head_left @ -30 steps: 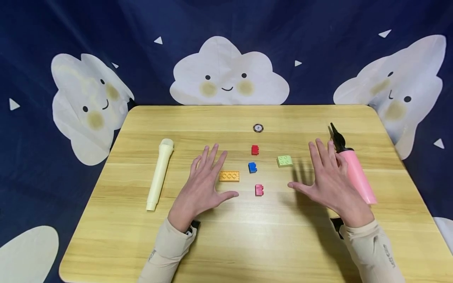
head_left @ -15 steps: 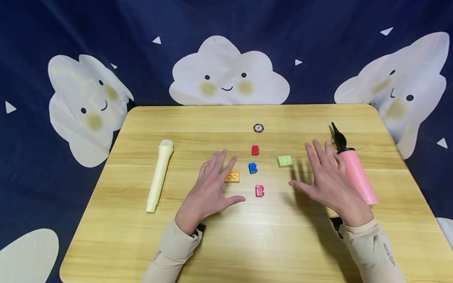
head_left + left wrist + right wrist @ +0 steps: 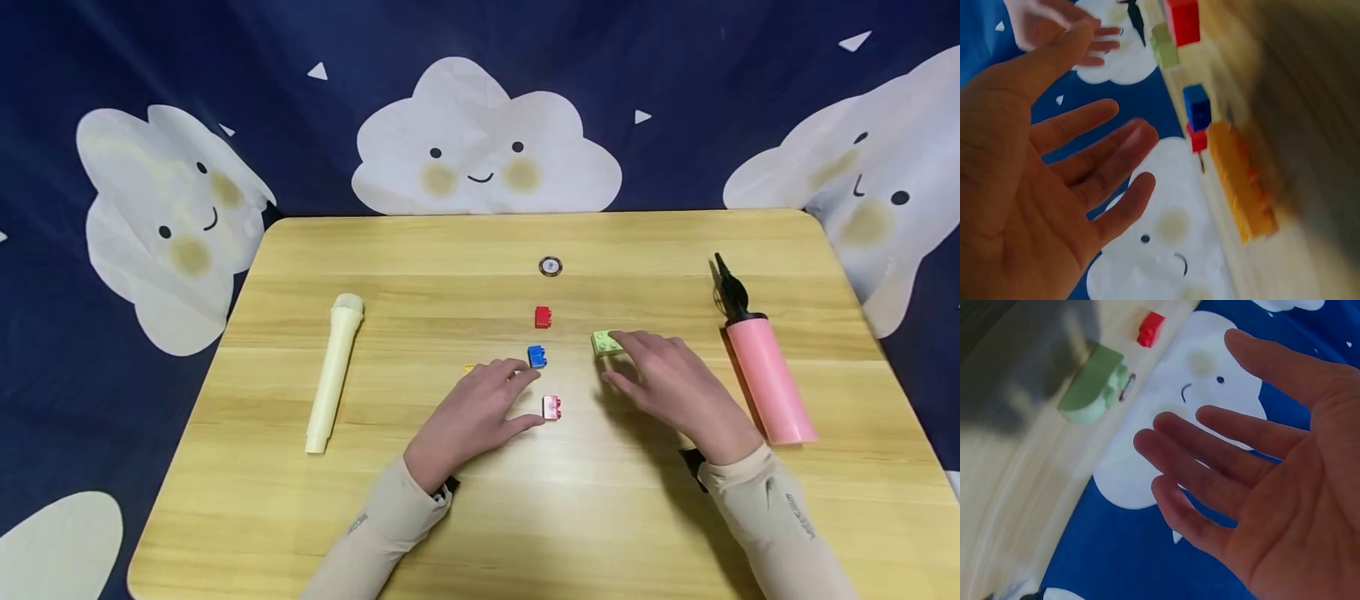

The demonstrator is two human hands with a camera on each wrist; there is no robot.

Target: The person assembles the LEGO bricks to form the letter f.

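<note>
Above the table, my left hand (image 3: pixel 476 417) has its fingers bent and thumb apart, with nothing held. Its thumb tip comes close to a pink toy brick (image 3: pixel 551 407), and its fingertips are near a blue brick (image 3: pixel 537 357). An orange brick (image 3: pixel 1241 181) is mostly hidden behind that hand in the head view. My right hand (image 3: pixel 671 387) hovers by a light green brick (image 3: pixel 604 342), its index fingertip overlapping the brick's edge. In the right wrist view, those fingers stand apart from the green brick (image 3: pixel 1094 384). Farther back lies a red brick (image 3: pixel 543 317).
A round chip (image 3: pixel 551 266) lies toward the back of the wooden table (image 3: pixel 360 250). On the left is a cream microphone-shaped tube (image 3: pixel 333 375); on the right, a pink hand pump (image 3: pixel 771 379) with a black nozzle. A dark blue cloud-print curtain (image 3: pixel 667 50) hangs behind.
My left hand has moved right toward the pink and blue bricks, covering most of the orange one. My right hand has shifted left to the green brick. Fingers of both hands have bent.
</note>
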